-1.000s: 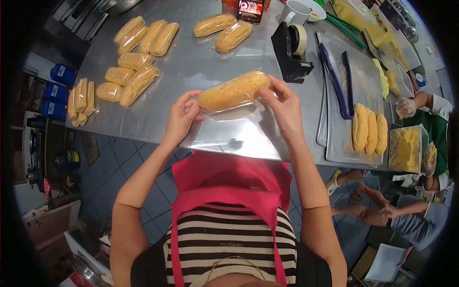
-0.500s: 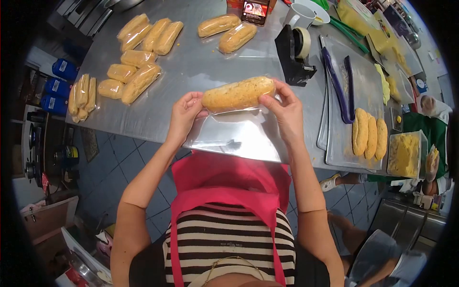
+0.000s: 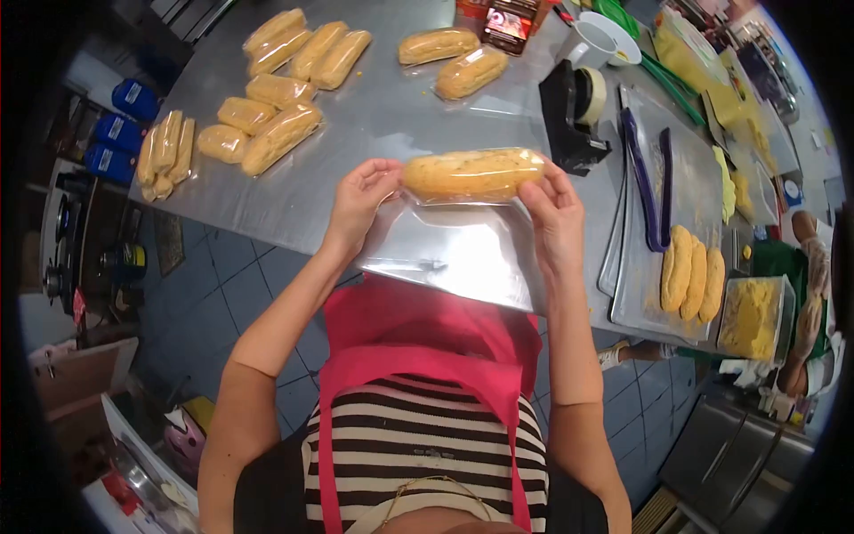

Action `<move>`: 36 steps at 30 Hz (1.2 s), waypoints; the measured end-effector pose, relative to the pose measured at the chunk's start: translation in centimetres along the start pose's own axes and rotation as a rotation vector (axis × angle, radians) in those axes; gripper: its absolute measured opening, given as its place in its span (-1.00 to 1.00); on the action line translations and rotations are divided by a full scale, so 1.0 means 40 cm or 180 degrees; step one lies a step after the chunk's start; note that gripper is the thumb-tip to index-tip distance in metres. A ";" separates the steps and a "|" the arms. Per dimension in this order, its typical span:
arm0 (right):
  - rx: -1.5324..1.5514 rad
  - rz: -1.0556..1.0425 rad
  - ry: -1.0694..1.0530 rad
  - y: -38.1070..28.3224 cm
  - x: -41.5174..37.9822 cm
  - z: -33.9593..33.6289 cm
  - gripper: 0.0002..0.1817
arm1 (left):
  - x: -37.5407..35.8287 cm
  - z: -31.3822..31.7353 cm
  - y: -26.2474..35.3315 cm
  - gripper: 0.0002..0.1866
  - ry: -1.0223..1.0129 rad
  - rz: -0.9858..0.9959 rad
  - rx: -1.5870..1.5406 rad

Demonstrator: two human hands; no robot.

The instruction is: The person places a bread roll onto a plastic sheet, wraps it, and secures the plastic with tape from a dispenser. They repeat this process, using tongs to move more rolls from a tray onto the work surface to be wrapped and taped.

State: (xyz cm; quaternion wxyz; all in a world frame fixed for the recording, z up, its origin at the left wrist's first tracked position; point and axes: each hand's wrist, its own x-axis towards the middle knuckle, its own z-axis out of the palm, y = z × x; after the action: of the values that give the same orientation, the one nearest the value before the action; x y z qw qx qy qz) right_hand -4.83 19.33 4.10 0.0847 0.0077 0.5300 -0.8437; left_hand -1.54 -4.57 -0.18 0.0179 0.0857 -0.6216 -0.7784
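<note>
A long bread roll (image 3: 471, 175) in clear plastic film is held just above the steel table's near edge. My left hand (image 3: 366, 191) is closed, its fingertips pinching the film at the roll's left end. At the other end, my right hand (image 3: 558, 200) is closed, thumb in front and fingers behind. Beneath the roll lies a shiny stack of clear film sheets (image 3: 427, 245). Two wrapped rolls (image 3: 471, 73) rest farther back, and several more wrapped rolls (image 3: 282, 138) lie at the left.
A black tape dispenser (image 3: 569, 120) stands right of my hands. Purple tongs (image 3: 656, 200) and three unwrapped rolls (image 3: 689, 271) lie on a metal tray (image 3: 636, 298). Beyond are a phone (image 3: 510, 24), a mug (image 3: 589, 44) and a tub of yellow filling (image 3: 752, 316). Another person's arm (image 3: 809, 303) shows far right.
The view has shifted, so table items appear farther right. The roll is turned more level between my hands, and my left fingers are bunched more tightly at its end.
</note>
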 end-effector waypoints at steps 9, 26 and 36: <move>0.0605 0.0149 -0.0109 0.052 0.030 -0.072 -0.64 | 0.017 0.031 0.029 -0.78 -0.0149 0.0750 -0.0668; 0.1722 0.0853 -0.0261 0.097 0.044 -0.045 -0.66 | 0.018 0.123 0.059 -0.78 -0.1269 -0.0150 -0.3970; 0.0993 0.0388 -0.0126 0.039 0.069 -0.071 -0.64 | 0.023 0.037 0.077 -0.54 -0.0477 -0.0077 -0.0148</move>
State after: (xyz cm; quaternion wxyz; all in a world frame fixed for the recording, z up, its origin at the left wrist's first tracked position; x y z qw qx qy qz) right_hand -7.54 20.85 1.17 0.1440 0.0363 0.3893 -0.9090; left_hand -2.91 -3.95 3.02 -0.0361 0.0343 -0.6019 -0.7970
